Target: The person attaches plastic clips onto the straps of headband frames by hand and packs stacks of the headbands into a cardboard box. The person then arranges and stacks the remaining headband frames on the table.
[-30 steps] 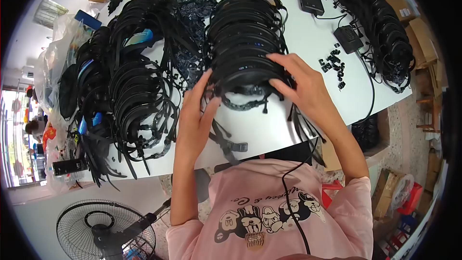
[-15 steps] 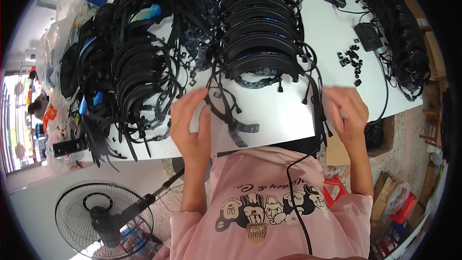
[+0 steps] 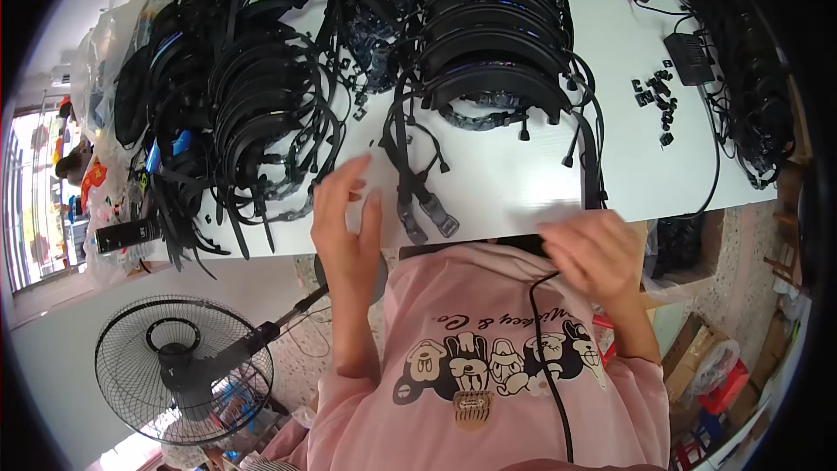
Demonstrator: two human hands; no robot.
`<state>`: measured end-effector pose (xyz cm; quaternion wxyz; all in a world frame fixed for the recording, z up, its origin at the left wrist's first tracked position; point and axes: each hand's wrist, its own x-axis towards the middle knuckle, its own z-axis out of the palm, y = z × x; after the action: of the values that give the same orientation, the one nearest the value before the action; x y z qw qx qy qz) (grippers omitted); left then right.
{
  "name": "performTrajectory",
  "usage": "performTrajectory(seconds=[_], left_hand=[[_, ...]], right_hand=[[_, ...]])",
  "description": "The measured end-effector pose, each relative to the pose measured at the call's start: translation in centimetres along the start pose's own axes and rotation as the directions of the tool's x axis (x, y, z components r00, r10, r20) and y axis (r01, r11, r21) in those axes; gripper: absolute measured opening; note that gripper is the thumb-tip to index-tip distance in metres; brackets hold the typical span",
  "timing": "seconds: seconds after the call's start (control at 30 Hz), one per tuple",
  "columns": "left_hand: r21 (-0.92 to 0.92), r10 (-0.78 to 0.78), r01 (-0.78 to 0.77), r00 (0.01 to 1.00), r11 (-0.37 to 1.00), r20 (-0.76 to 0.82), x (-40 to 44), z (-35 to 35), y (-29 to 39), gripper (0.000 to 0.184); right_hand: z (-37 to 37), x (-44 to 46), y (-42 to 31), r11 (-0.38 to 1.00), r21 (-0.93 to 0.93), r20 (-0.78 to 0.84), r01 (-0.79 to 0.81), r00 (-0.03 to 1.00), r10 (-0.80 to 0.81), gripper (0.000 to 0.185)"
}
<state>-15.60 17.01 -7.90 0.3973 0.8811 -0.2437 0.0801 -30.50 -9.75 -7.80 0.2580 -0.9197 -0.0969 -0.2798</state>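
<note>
My left hand [image 3: 344,218] is raised at the front edge of the table, thumb and fingers apart, holding nothing. To its right, two black straps with plastic buckles [image 3: 440,216] lie on the white tabletop. They hang from the nearest of a row of black curved bands [image 3: 497,87]. My right hand [image 3: 593,249] is over the table's front edge with curled fingers, slightly blurred. A black strap [image 3: 590,157] from the row's right side runs down to this hand, which covers its lower end. Whatever lies inside those fingers is hidden.
More black curved bands [image 3: 257,92] with cables are heaped on the left. Small black clips [image 3: 658,100] and a black adapter box [image 3: 689,58] lie on the right, beside a long dark pile [image 3: 750,105]. A standing fan [image 3: 183,366] is at lower left.
My right hand has moved left and toward my body, with its fingers curled. The buckled straps near my left hand lie closer together and straighter. The view has shifted slightly.
</note>
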Motion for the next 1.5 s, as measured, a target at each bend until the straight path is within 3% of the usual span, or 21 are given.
performTrajectory(seconds=[0.17,0.2,0.23,0.3,0.4,0.53,0.63,0.73,0.9,1.0,1.07,1.23,1.27,1.33,1.43,1.5], left_hand=[[-0.175,-0.184,0.195,0.98,0.965,0.078,1.5,1.3,0.1,0.041],[-0.173,-0.115,0.122,0.992,0.977,0.05,1.7,2.0,-0.7,0.043],[-0.162,-0.155,0.164,0.986,0.973,0.069,2.0,2.0,-0.5,0.043],[-0.139,-0.234,0.247,0.967,0.959,0.103,2.7,1.8,-0.1,0.043],[-0.333,-0.316,0.357,0.933,0.873,0.173,3.3,1.9,-1.6,0.037],[-0.28,-0.212,0.254,0.962,0.926,0.171,3.7,2.4,-2.4,0.024],[-0.203,-0.2,0.222,0.972,0.954,0.121,4.0,2.5,-1.8,0.016],[-0.103,-0.207,0.212,0.977,0.972,0.056,4.0,2.4,-1.6,0.014],[-0.06,-0.263,0.263,0.965,0.963,-0.002,3.6,1.5,-0.1,0.017],[-0.286,-0.321,0.339,0.941,0.896,0.109,3.7,1.2,1.9,0.028],[-0.475,-0.339,0.396,0.918,0.786,0.204,3.7,1.3,3.7,0.035],[-0.566,-0.261,0.355,0.934,0.744,0.244,2.9,3.4,5.2,0.04],[-0.572,-0.261,0.359,0.933,0.738,0.248,2.8,3.9,5.6,0.04],[-0.58,-0.221,0.317,0.947,0.75,0.232,2.8,4.9,5.3,0.039],[-0.429,-0.258,0.323,0.944,0.844,0.203,3.5,5.0,5.6,0.038],[-0.1,-0.145,0.155,0.984,0.983,0.099,3.1,5.0,4.8,0.038]], right_hand=[[6.4,2.3,-3.7,0.976,-0.001,0.012,0.218,0.976,-0.218,0.036],[7.7,2.6,-4.1,0.969,-0.023,0.039,0.244,0.969,-0.243,0.038],[8.7,3.1,-4.4,0.961,-0.047,0.067,0.273,0.961,-0.27,0.04],[9.7,4.1,-4.6,0.949,-0.126,0.106,0.29,0.955,-0.278,0.04],[11.2,4.4,-4.9,0.952,-0.122,0.148,0.279,0.954,-0.261,0.036],[12.0,4.0,-5.0,0.955,-0.058,0.156,0.291,0.948,-0.279,0.026],[11.2,3.8,-4.2,0.954,0.096,0.108,0.283,0.95,-0.293,0.027],[7.9,4.0,-3.0,0.975,0.077,0.011,0.211,0.977,-0.212,0.031],[5.0,3.3,-0.6,0.995,-0.068,0.054,0.071,0.996,-0.068,0.038],[5.8,2.8,0.3,0.987,-0.135,0.033,0.088,0.996,-0.085,0.048],[4.6,3.2,-1.6,1.0,-0.013,0.036,0.014,0.999,-0.014,0.051],[4.8,3.3,-3.8,0.925,0.354,0.017,-0.136,0.99,0.139,0.078],[4.8,3.1,-4.1,0.918,0.346,0.088,-0.192,0.981,0.171,0.082],[6.3,1.9,-3.9,0.958,0.236,0.022,-0.164,0.986,0.164,0.077],[6.6,1.5,-2.7,0.991,0.075,-0.071,-0.115,0.99,0.121,0.058],[5.7,1.7,-2.0,0.992,0.009,-0.109,-0.127,0.986,0.127,0.049]])
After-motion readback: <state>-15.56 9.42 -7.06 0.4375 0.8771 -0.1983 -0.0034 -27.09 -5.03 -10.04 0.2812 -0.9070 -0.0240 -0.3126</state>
